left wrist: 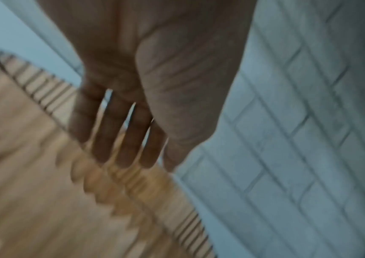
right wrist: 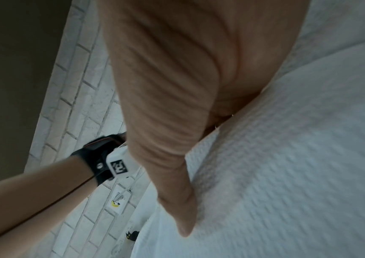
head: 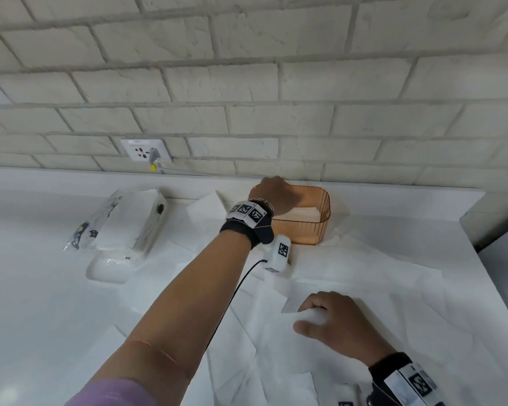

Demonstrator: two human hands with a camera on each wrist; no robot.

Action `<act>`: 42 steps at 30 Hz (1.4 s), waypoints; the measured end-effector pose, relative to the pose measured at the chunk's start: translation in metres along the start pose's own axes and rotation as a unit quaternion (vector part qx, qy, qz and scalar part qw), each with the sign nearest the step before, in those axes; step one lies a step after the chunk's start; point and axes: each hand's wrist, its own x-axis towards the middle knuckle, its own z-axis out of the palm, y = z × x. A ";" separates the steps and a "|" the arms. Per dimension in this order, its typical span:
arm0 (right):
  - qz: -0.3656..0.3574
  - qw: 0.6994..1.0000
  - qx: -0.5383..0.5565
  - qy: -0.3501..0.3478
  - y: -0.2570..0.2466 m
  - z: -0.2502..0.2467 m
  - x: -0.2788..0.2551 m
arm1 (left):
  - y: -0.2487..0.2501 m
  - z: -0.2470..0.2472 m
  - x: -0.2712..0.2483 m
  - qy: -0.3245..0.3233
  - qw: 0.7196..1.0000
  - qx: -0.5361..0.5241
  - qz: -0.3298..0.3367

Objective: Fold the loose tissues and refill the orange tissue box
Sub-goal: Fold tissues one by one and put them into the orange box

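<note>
Your worktop is a white counter set against a white brick wall, with a wall socket and its plugged-in cable low on the bricks at the left. On the left part of the counter lies an opened plastic pack of tissues printed with black cat figures, and a white lid-like piece rests just in front of it. Your outstretched left forearm crosses the centre of the head view and screens part of the tissues behind it, together with the near left corner of the box. The orange tissue box stands at the back of the counter, close to the wall; it is translucent with ribbed walls, open at the top, and a low stack of folded tissues is visible inside. Your left hand is over the box opening; the left wrist view shows its fingers straight and slightly spread, holding nothing. Loose tissues cover the right half of the counter, overlapping and creased, and they lie right up against the base of the box. Your right hand rests on this spread near the front edge, with thumb and curled fingers pinching up a fold of one loose tissue, whose embossed texture shows in the right wrist view.
</note>
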 end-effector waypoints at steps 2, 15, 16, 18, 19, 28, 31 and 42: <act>-0.008 1.000 -0.003 0.001 0.000 -0.001 0.001 | -0.023 -0.022 -0.009 0.132 0.990 -0.035 -0.021; 0.005 0.966 0.246 0.082 -0.024 -0.039 -0.003 | -0.197 -0.001 -0.017 0.103 0.957 -0.169 -0.211; 0.020 0.953 0.279 0.113 -0.025 -0.042 -0.003 | -0.197 0.001 -0.015 0.112 0.952 -0.192 -0.209; 0.057 0.932 0.312 0.173 -0.020 -0.045 -0.003 | -0.197 0.004 -0.011 0.118 0.941 -0.235 -0.213; 0.078 0.926 0.313 0.195 -0.016 -0.045 -0.002 | -0.197 0.005 -0.009 0.126 0.935 -0.247 -0.220; 0.145 0.968 0.206 0.012 0.014 -0.023 -0.014 | -0.173 0.005 0.002 0.091 0.948 -0.046 -0.301; 0.131 0.974 0.180 -0.038 0.008 -0.021 -0.013 | -0.166 0.006 0.007 0.112 0.939 -0.050 -0.321; -0.011 0.994 0.112 0.003 -0.031 -0.019 0.025 | -0.197 -0.005 -0.003 0.154 0.904 -0.364 -0.164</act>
